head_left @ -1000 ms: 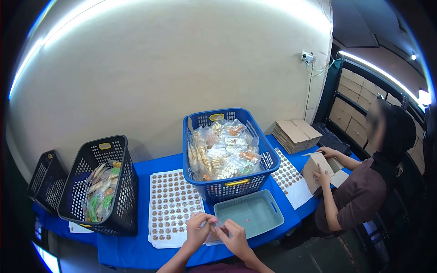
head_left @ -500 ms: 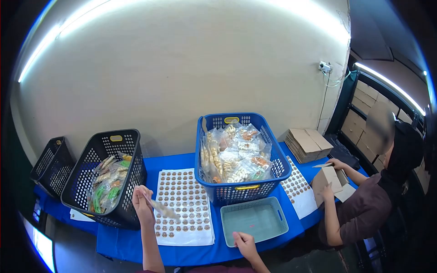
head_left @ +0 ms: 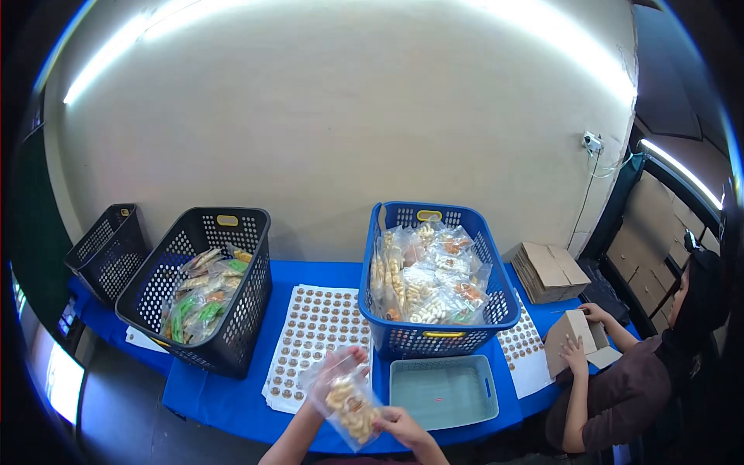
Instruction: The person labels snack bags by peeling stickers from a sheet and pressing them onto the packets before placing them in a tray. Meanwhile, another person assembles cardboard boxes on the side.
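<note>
A clear plastic bag of pale snacks with a round brown sticker is tilted in front of me, over the table's near edge. My left hand holds it from behind at its upper part, the fingers partly seen through the plastic. At the bag's lower right side, my right hand pinches it with thumb and fingers. Just behind my hands lies a sheet of round brown stickers. A grey-green tray stands right of my right hand.
A blue basket full of bagged snacks stands behind the tray. To the left, a black basket holds more bags, with another black basket beyond. At right, a co-worker handles a cardboard box near stacked flat cartons.
The snack bag has moved right and down, its stickered face now showing. My right hand has moved from the tray's near edge onto the bag. The view has turned slightly left.
</note>
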Demonstrator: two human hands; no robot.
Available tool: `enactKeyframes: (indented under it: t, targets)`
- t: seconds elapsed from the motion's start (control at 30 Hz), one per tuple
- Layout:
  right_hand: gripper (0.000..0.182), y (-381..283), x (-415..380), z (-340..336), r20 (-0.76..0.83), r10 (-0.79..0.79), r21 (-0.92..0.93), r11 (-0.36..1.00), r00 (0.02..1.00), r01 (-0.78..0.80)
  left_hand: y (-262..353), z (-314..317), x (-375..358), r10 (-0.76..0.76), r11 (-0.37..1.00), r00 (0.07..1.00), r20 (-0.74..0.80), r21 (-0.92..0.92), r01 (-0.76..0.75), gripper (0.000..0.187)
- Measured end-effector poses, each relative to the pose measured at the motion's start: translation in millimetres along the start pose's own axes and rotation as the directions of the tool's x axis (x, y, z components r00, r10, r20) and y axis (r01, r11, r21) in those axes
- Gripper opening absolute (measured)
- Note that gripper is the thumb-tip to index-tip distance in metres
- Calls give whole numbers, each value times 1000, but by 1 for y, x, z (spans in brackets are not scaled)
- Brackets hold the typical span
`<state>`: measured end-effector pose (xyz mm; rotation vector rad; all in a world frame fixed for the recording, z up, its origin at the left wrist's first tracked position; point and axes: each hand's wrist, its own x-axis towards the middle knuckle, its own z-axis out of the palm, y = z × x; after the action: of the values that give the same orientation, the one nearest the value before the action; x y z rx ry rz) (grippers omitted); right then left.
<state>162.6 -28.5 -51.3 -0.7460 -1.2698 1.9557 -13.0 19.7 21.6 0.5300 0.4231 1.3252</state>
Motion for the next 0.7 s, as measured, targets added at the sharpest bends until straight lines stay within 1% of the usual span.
enactKeyframes:
  t: [0.03, 0.07, 0.1, 0.13, 0.17, 0.2, 0.23, 0.27, 0.3, 0.4, 0.43, 0.53, 0.57, 0.6, 0.67, 0.7]
  targets:
    - [30, -10, -6, 2, -144, -88, -14, 996, 986, 87, 7, -9, -1, -67, 965, 991, 118, 261, 34, 77]
    - [29, -20, -9, 8, -250, -183, 0, 982, 951, 189, 7, -12, -6, -103, 959, 983, 151, 276, 58, 80]
    - [28, -33, -10, 13, -356, -275, -1, 956, 893, 294, 5, -15, -10, -139, 953, 972, 190, 292, 80, 84]
    - [26, -41, -10, 14, -457, -361, -18, 918, 813, 397, 2, -17, -12, -176, 945, 957, 231, 310, 99, 89]
    - [27, -41, -8, 15, -496, -422, -82, 893, 759, 443, -4, -19, -13, -246, 924, 928, 280, 356, 138, 91]
    - [27, -36, -8, 13, -477, -409, -137, 909, 778, 394, -22, -27, -12, -253, 879, 953, 165, 451, 155, 73]
    - [28, -29, -7, 10, -460, -391, -190, 920, 797, 342, -31, -22, -15, -157, 785, 981, 117, 617, 52, 60]
    - [28, -24, -9, 8, -443, -371, -243, 926, 816, 289, -38, -17, -19, -52, 648, 994, 92, 761, -36, 47]
    - [32, -25, -12, 8, -417, -323, -242, 940, 850, 239, -39, -10, -17, 70, 441, 997, 35, 895, -63, 30]
    - [29, -26, -32, 0, -308, -159, -416, 909, 938, 18, -48, -4, -13, 62, 476, 995, 79, 874, -99, 29]
    - [29, -25, -39, -2, -341, -167, -353, 935, 925, 38, -54, -8, -11, 13, 543, 992, 123, 832, -111, 30]
    - [32, -14, -63, -9, -443, -179, -179, 978, 878, 109, -64, 4, -13, -159, 603, 974, 159, 797, -31, 32]
    - [32, -11, -72, -14, -479, -188, -137, 981, 857, 138, -67, 5, -11, -310, 593, 929, 204, 805, 21, 34]
    - [32, -13, -78, -17, -513, -195, -97, 981, 836, 170, -72, 7, -10, -368, 597, 906, 208, 800, 59, 34]
    - [34, -15, -89, -15, -523, -195, -80, 981, 830, 179, -84, 8, -11, -481, 594, 850, 215, 793, 136, 33]
    - [34, -18, -93, -12, -522, -197, -84, 980, 830, 180, -91, 9, -10, -457, 713, 856, 242, 675, 190, 30]
